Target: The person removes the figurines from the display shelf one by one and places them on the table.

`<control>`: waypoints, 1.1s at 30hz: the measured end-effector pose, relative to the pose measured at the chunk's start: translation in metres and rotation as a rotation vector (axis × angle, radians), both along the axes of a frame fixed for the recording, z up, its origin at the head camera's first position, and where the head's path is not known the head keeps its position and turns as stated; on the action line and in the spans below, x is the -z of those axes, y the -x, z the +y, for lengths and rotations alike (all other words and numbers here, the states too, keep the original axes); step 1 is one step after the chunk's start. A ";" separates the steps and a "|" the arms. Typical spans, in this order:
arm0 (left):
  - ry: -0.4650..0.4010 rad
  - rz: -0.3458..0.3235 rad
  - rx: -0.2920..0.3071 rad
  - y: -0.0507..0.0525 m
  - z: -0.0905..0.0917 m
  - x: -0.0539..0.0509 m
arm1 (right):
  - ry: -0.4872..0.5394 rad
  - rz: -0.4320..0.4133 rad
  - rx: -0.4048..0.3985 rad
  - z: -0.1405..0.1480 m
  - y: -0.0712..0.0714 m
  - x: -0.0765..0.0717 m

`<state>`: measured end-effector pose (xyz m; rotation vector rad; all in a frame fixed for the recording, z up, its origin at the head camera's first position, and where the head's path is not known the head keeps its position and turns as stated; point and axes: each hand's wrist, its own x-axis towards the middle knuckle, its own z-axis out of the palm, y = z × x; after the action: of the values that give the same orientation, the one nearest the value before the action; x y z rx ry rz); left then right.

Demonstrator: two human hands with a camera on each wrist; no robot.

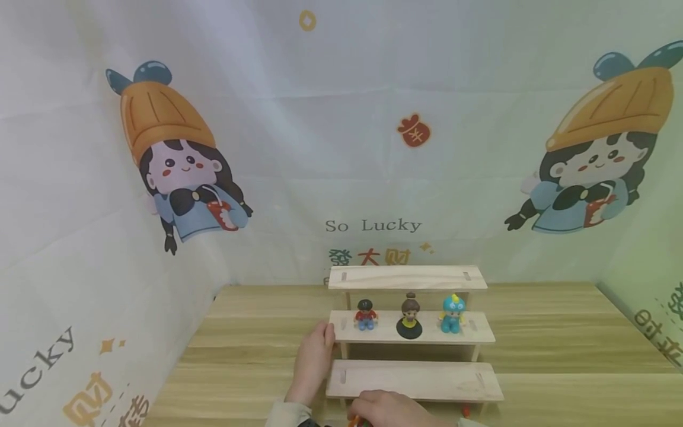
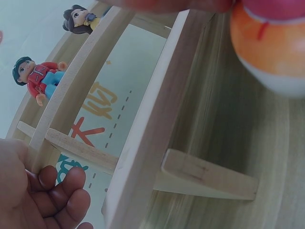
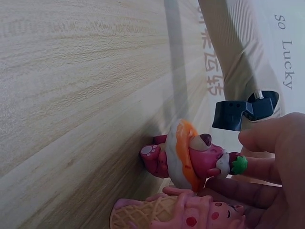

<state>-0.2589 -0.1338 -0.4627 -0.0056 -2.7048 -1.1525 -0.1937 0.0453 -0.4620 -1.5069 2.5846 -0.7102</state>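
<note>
A three-tier wooden display stand (image 1: 411, 379) rises on the table. At the left end of its middle tier, my left hand (image 1: 315, 356) grips the board, fingers curled around its edge in the left wrist view. In front of the lowest tier, my right hand (image 1: 392, 409) holds a pink bear figurine (image 3: 207, 160) by its head, fingers curled round the green-leafed top. This bear wears an orange and white ring. Beside it stands a pink ice-cream-cone figurine (image 3: 186, 212). On the middle tier are a red-jacketed figure (image 1: 366, 315), a bun-haired doll (image 1: 409, 317) and a blue figure (image 1: 452, 314).
The wood-grain table (image 1: 240, 344) spreads to both sides of the stand. A printed white cloth (image 1: 320, 148) hangs behind and at the sides. A small red thing (image 1: 466, 410) shows beneath the lowest tier's right part. A black wrist strap (image 3: 245, 112) sits on the left sleeve.
</note>
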 end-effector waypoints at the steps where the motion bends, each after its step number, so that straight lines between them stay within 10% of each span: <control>1: -0.002 -0.003 0.000 0.000 0.000 0.000 | 0.001 0.002 0.001 0.000 0.000 0.000; 33: 0.024 0.013 -0.008 0.000 0.002 0.000 | 0.099 0.109 0.441 0.059 -0.016 -0.026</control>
<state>-0.2593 -0.1320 -0.4625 -0.0062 -2.7049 -1.1138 -0.1774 0.1039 -0.4362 -1.0229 3.0456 -0.8218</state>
